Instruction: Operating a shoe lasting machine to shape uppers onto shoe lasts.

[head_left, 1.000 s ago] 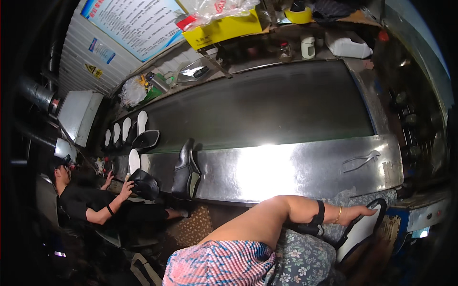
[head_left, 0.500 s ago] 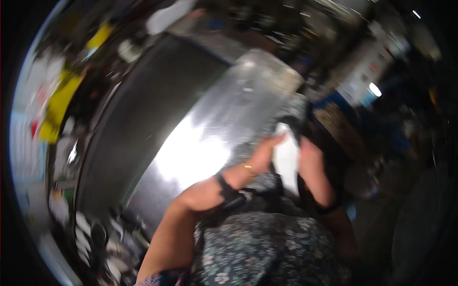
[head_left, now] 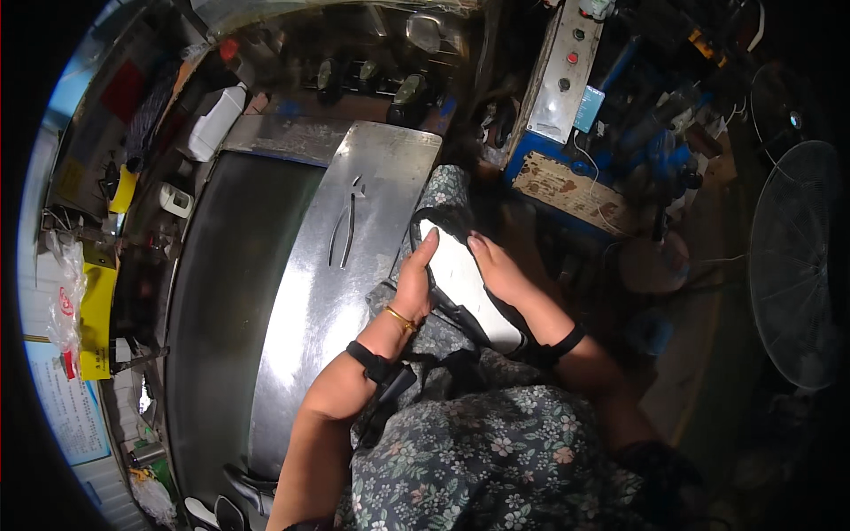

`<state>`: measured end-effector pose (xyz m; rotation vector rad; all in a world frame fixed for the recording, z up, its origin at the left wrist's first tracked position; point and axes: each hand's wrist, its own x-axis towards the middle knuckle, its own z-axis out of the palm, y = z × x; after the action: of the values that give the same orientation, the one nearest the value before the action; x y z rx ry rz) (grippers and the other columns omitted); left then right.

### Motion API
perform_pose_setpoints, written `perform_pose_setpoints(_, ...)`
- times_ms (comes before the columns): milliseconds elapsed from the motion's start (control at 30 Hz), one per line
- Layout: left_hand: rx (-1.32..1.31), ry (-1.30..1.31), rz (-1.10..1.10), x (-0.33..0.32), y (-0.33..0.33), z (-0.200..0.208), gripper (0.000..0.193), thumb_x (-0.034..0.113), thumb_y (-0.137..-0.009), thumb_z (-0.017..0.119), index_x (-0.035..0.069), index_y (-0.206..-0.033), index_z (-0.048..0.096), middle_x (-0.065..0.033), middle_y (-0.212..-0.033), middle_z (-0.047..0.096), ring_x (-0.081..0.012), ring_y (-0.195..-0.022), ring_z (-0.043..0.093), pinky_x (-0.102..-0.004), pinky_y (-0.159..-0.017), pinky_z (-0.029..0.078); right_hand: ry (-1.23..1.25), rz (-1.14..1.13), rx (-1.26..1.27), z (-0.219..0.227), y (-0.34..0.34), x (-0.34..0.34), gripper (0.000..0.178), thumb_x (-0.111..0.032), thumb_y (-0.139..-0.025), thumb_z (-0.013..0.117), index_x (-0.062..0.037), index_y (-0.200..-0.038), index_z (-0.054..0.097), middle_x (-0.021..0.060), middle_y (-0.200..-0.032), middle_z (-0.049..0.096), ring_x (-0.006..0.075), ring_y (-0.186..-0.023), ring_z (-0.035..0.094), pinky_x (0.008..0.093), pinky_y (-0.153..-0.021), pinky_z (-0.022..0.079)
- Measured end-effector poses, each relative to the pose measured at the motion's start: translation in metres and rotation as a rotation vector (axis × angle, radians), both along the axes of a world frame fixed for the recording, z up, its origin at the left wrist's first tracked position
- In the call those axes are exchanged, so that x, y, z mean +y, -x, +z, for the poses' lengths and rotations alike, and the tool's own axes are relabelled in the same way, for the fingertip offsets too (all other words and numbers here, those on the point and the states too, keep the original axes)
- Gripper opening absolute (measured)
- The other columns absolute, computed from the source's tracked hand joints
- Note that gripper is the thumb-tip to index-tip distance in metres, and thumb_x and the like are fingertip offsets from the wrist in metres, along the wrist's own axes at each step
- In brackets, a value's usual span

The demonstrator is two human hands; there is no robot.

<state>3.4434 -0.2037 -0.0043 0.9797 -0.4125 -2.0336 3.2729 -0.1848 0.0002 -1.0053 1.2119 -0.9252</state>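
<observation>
A dark shoe with a white sole (head_left: 467,288) lies sole up across my lap, over the floral apron cloth. My left hand (head_left: 414,276) grips its left side, thumb pressed on the sole near the far end. Along the opposite side lies my right hand (head_left: 503,273), fingertips at the sole's edge and the rest against the shoe's flank; its palm side is hidden. To the left, metal pincers (head_left: 345,232) with splayed handles rest on a shiny metal plate (head_left: 310,310), apart from both hands.
Beyond the plate runs a dark conveyor belt (head_left: 239,265). Several dark shoes (head_left: 409,99) stand at the back. A control panel with buttons (head_left: 551,88) sits on a worn blue machine at the far right, near a large round fan (head_left: 797,265). A white plastic bottle (head_left: 215,122) lies at the far left.
My view has swung round and is now sharp instead of blurred. Both hands stay on the shoe, which now appears further left and tilted. The pincers on the plate have become distinct.
</observation>
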Motion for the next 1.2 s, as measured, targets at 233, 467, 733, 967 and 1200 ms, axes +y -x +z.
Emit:
perform_pose_setpoints(233,0.001,0.008,0.035,0.010,0.004,0.016,0.045,0.043,-0.096,0.057,0.005,-0.120,0.061,-0.0099,-0.111,0.069,-0.0239,-0.099,0.066,-0.0383,-0.091,0.052,0.000,0.169,-0.255,-0.002,0.012,0.006,0.051,-0.026,-0.103,0.048,-0.0021,-0.147,0.037,0.0125,-0.148,0.044,0.0199,-0.137,0.040,0.0316,-0.113,0.029)
perform_pose_setpoints(467,0.052,0.027,0.054,0.008,-0.001,0.012,0.051,0.046,-0.094,0.057,0.004,-0.124,0.058,-0.0111,-0.115,0.067,-0.0256,-0.103,0.064,-0.0384,-0.093,0.050,0.031,0.121,-0.247,0.008,0.001,0.009,0.055,-0.026,-0.101,0.050,-0.0078,-0.150,0.033,0.0180,-0.145,0.048,0.0287,-0.133,0.047,0.0342,-0.108,0.037)
perform_pose_setpoints(733,0.085,0.035,0.021,0.007,-0.006,0.013,0.047,0.047,-0.093,0.057,0.006,-0.116,0.063,-0.0105,-0.110,0.069,-0.0282,-0.100,0.066,-0.0431,-0.093,0.051,0.163,0.150,0.085,0.026,0.002,0.037,0.063,-0.019,-0.096,0.059,-0.0099,-0.152,0.031,0.0161,-0.147,0.044,0.0210,-0.136,0.039,0.0322,-0.111,0.033)
perform_pose_setpoints(967,-0.292,0.832,0.226,0.035,-0.018,0.126,0.031,0.021,-0.087,0.067,0.000,-0.109,0.062,-0.0145,-0.107,0.068,-0.0287,-0.097,0.066,-0.0435,-0.091,0.051,0.047,0.053,-0.470,0.066,0.026,0.075,0.069,-0.052,-0.094,0.056,-0.0064,-0.143,0.039,0.0150,-0.130,0.054,0.0250,-0.115,0.059,0.0391,-0.100,0.046)
perform_pose_setpoints(1200,-0.716,2.103,-0.410,0.073,0.023,0.202,0.064,0.062,-0.075,0.070,0.005,-0.103,0.071,-0.0091,-0.113,0.071,-0.0263,-0.116,0.063,-0.0378,-0.107,0.036,-0.046,0.236,-1.045,0.149,0.045,0.089,0.075,-0.026,-0.090,0.058,-0.0047,-0.153,0.024,0.0154,-0.147,0.043,0.0229,-0.134,0.044,0.0360,-0.114,0.032)
